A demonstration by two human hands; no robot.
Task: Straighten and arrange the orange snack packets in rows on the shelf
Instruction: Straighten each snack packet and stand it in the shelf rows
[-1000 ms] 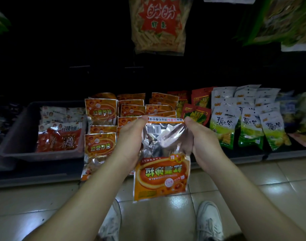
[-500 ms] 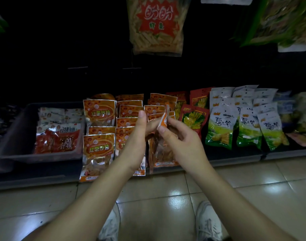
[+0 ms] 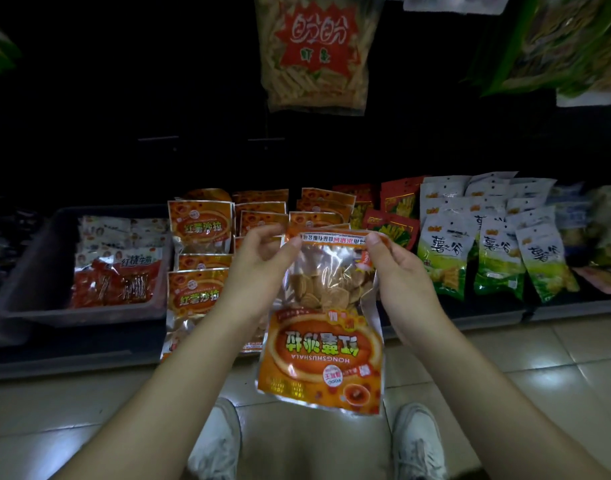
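Observation:
An orange snack packet [image 3: 323, 344] hangs upside down in front of me, its printed front facing the camera. My left hand [image 3: 262, 263] pinches its upper left corner and my right hand [image 3: 397, 271] pinches the upper right corner. Behind it, several more orange packets [image 3: 200, 226] stand and lie in rough rows on the low dark shelf [image 3: 89, 355]. One of these orange packets [image 3: 195, 296] leans at the shelf's front edge. My forearms hide part of the front row.
A grey bin [image 3: 27, 271] with red and white packets stands at the left. Red packets [image 3: 396, 225] and green-white packets [image 3: 494, 251] fill the shelf to the right. A large bag of sticks [image 3: 318, 53] hangs above. Tiled floor and my white shoes [image 3: 418, 441] lie below.
The packet went from silver back facing me, to edge-on, to printed front facing me. Both hands kept hold of its top edge throughout.

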